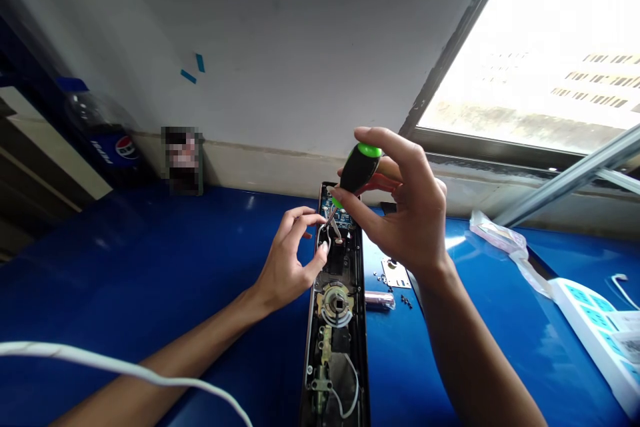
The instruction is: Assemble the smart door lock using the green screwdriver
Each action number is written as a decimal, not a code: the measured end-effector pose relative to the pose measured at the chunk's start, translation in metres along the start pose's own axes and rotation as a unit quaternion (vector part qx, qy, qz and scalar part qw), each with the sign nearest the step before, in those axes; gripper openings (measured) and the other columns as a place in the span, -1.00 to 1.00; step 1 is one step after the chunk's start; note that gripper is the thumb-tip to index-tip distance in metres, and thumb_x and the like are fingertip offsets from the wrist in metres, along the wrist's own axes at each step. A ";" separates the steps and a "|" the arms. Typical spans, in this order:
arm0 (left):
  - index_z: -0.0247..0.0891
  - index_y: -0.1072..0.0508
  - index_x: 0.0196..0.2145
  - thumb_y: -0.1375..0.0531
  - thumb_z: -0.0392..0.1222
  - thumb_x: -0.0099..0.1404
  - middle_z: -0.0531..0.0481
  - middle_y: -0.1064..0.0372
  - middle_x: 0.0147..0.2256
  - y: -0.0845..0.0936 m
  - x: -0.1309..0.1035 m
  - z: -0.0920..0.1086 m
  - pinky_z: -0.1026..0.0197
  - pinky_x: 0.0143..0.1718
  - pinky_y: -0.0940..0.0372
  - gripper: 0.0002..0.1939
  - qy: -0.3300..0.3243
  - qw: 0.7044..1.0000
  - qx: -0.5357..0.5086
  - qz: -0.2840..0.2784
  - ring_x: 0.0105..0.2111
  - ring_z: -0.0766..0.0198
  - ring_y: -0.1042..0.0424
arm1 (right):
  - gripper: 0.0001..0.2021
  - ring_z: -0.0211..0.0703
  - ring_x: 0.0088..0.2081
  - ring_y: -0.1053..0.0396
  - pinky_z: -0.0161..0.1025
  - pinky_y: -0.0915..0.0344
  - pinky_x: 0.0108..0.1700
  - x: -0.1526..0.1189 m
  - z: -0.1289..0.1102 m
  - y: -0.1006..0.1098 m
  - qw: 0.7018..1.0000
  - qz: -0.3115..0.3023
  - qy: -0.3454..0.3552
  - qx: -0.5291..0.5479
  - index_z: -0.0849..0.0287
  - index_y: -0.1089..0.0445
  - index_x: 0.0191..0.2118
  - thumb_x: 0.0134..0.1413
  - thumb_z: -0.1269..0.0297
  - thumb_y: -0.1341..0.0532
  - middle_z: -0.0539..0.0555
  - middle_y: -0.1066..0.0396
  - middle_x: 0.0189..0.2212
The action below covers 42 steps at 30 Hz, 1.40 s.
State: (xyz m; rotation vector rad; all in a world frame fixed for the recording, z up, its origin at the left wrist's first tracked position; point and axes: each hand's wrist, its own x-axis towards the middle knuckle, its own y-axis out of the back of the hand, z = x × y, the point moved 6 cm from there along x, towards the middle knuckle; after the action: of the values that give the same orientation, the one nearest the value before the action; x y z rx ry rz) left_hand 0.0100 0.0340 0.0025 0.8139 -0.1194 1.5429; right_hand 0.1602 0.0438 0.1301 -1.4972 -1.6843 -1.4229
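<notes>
A screwdriver with a black and green handle is in my right hand, thumb and fingers closed around it. It tilts down to the left, its shaft reaching into the long black housing, near the circuit board. Something red shows behind the handle, partly hidden by the fingers. My left hand is at the housing's left edge, thumb and fingertips around a looped white wire. Lower in the housing are a round metal mechanism and another thin white wire.
Small black screws, a metal plate and a pinkish wrapped cylinder lie right of the housing. A white power strip is farther right. A Pepsi bottle stands back left. A white cable crosses above my left forearm.
</notes>
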 end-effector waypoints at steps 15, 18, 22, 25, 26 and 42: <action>-0.09 -0.41 0.09 -0.25 -0.28 0.36 -0.11 -0.23 0.16 -0.003 0.000 -0.005 0.07 0.08 -0.48 -0.64 0.015 0.998 -0.066 0.006 0.08 0.12 -0.44 | -0.57 0.00 0.09 -0.51 0.04 -0.60 0.03 0.003 -0.002 -0.002 0.997 -0.012 0.019 0.068 -0.13 -0.36 0.28 0.37 0.37 -0.18 0.05 -0.48 0.12; -0.10 -0.40 0.10 -0.25 -0.28 0.36 -0.12 -0.22 0.17 -0.003 0.000 -0.006 0.07 0.08 -0.48 -0.64 0.015 0.998 -0.067 0.005 0.07 0.12 -0.45 | -0.61 0.00 0.02 -0.50 0.01 -0.61 -0.04 0.003 -0.003 0.003 0.997 0.030 0.030 0.069 -0.10 -0.47 0.16 0.24 0.31 -0.36 0.07 -0.49 0.00; -0.11 -0.40 0.09 -0.26 -0.28 0.36 -0.13 -0.22 0.16 -0.003 0.000 -0.006 0.06 0.08 -0.48 -0.64 0.014 0.997 -0.074 0.007 0.05 0.13 -0.46 | -0.66 0.02 0.08 -0.50 0.05 -0.60 0.01 0.005 -0.005 0.001 0.998 0.005 0.009 0.068 -0.08 -0.45 0.20 0.40 0.30 -0.17 0.09 -0.45 0.13; -0.11 -0.40 0.09 -0.26 -0.28 0.35 -0.13 -0.22 0.16 -0.003 0.000 -0.006 0.05 0.08 -0.49 -0.63 0.015 0.997 -0.076 0.008 0.05 0.13 -0.47 | -0.64 -0.02 0.05 -0.53 0.04 -0.60 0.02 0.005 -0.008 0.002 0.996 -0.010 0.002 0.090 -0.12 -0.45 0.20 0.40 0.36 -0.15 0.03 -0.51 0.08; -0.11 -0.40 0.09 -0.26 -0.28 0.35 -0.13 -0.23 0.16 -0.003 0.000 -0.006 0.04 0.08 -0.49 -0.63 0.016 0.997 -0.075 0.008 0.05 0.12 -0.47 | -0.66 -0.04 0.00 -0.54 0.02 -0.61 0.00 0.005 -0.008 0.004 0.996 0.003 0.002 0.091 -0.12 -0.49 0.16 0.35 0.34 -0.23 0.03 -0.53 0.02; -0.11 -0.41 0.09 -0.26 -0.28 0.36 -0.13 -0.22 0.16 -0.004 -0.002 -0.005 0.04 0.09 -0.48 -0.64 0.014 0.997 -0.073 0.018 0.06 0.13 -0.46 | -0.72 -0.03 -0.04 -0.53 0.03 -0.59 0.00 0.006 -0.008 0.014 0.998 0.036 0.012 0.043 -0.11 -0.55 0.10 0.33 0.25 -0.27 0.08 -0.50 -0.05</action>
State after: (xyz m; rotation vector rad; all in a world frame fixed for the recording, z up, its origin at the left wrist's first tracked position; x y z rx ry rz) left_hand 0.0110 0.0362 -0.0038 0.6783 -0.2247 1.5588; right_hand 0.1689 0.0377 0.1433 -1.4726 -1.6385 -1.3103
